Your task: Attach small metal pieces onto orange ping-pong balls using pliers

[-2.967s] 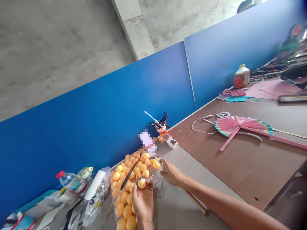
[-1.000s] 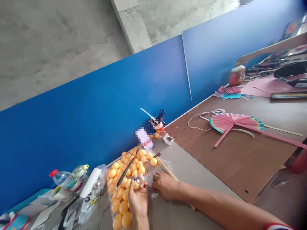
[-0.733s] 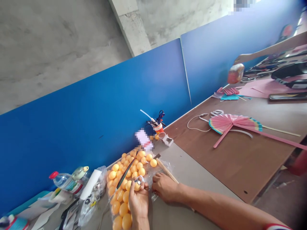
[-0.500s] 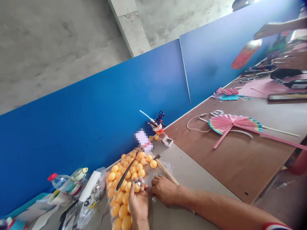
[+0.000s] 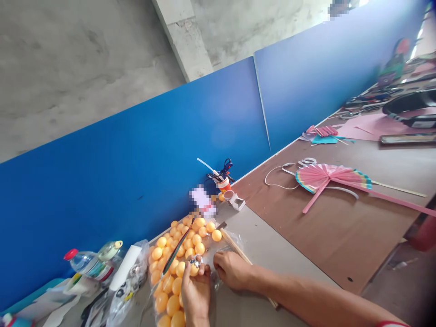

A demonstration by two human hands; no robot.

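My left hand (image 5: pixel 196 295) holds an orange ball (image 5: pixel 194 267) with a shiny silvery patch on its top, between thumb and fingers. Just right of it, my right hand (image 5: pixel 233 271) is closed above the table, its fingertips curled under; anything in them is too small to make out. Many orange balls (image 5: pixel 173 303) lie in clear plastic left of and behind my left hand. A dark strip (image 5: pixel 177 250) rests across them. Thin wooden sticks (image 5: pixel 235 245) pass beneath my right forearm.
Behind the balls stand a red-and-white cup (image 5: pixel 224 184) of tools and a small white box (image 5: pixel 238 203). A pink paper fan (image 5: pixel 332 175) lies to the right. Bottles (image 5: pixel 90 264) and plastic bags (image 5: pixel 127 281) sit at left, along the blue partition (image 5: pixel 136 163).
The other person's hands and the red bottle at the upper right have left the view. My right hand's fingers have curled in slightly; my left hand still holds the ball.
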